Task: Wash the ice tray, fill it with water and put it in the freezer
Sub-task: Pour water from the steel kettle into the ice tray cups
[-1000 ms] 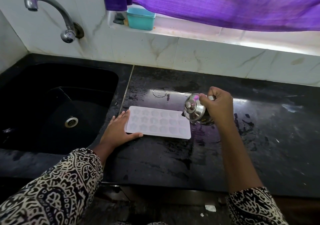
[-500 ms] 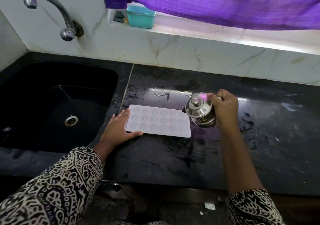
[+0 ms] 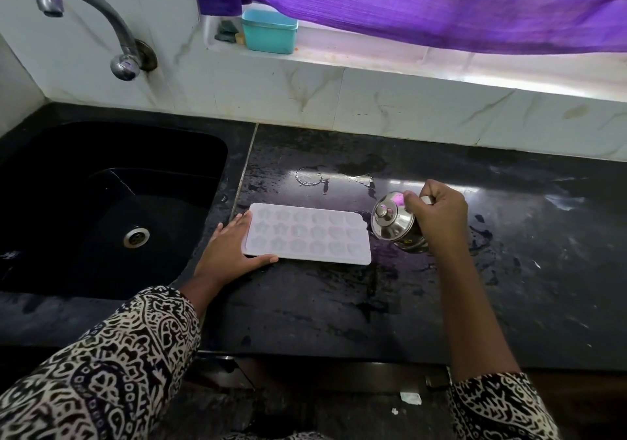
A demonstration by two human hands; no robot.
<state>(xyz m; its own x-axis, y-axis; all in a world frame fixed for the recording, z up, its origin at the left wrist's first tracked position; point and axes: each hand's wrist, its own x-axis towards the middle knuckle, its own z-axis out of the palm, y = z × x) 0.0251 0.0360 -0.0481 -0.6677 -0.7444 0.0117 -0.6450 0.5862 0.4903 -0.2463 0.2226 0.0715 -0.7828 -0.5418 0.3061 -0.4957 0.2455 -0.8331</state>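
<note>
We see a black polished stone counter [image 3: 339, 304] filling the middle and right of the frame, its surface wet and streaked with puddles. At the left a deep black sink [image 3: 84, 154] is set into it, with a round metal drain [image 3: 136, 236]; its near left part runs out of view. Across the top hangs a purple woven curtain [image 3: 441, 5], cut off by the upper edge, above white veined tiles [image 3: 271, 93]. A curved metal tap [image 3: 101, 15] arches out at the upper left. At the centre the ice tray [image 3: 312, 236], a flat white rectangle with rounded corners and rows of star-like moulds, lies on the counter just right of the sink. We cannot tell whether its moulds hold water. The left hand [image 3: 230, 253] rests against its left end with fingers straight and the thumb along the near edge. Just right of the tray, the right hand [image 3: 437, 215] has its fingers curled round a small steel pot [image 3: 390, 222], tilted, its shiny knobbed lid facing us; the handle is hidden in the fist and the lower body is dark and hard to make out. A teal plastic box [image 3: 269, 34] sits on the sill.
</note>
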